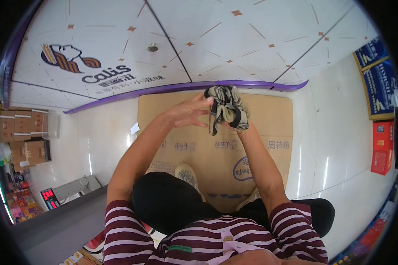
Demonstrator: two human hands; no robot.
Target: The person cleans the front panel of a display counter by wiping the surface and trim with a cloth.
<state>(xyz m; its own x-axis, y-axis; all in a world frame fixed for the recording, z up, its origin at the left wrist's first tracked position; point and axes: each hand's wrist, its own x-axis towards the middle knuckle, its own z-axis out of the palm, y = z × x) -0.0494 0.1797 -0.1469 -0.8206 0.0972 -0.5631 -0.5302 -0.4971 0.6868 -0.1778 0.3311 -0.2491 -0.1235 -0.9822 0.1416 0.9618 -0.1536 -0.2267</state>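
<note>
Black-and-cream striped fabric (229, 104) with a fuzzy lining and dark trim is bunched up ahead of me; its exact kind is unclear. My right hand (229, 125) grips it from below, mostly hidden by the cloth. Just to its left, my left hand (192, 111) has its fingers spread, with fingertips close to the fabric's edge; whether they touch it I cannot tell. A dark strap hangs from the bundle. Beneath both hands lies a flattened cardboard sheet (205, 159) with printing, and my shoes rest on it.
A white patterned counter front (212, 49) with a purple base edge stands ahead. Brown cartons (20, 124) are stacked at left, near a scale with a red display (50, 198) and a grey surface (63, 222). Blue boxes (379, 87) and red boxes (382, 147) stand at right.
</note>
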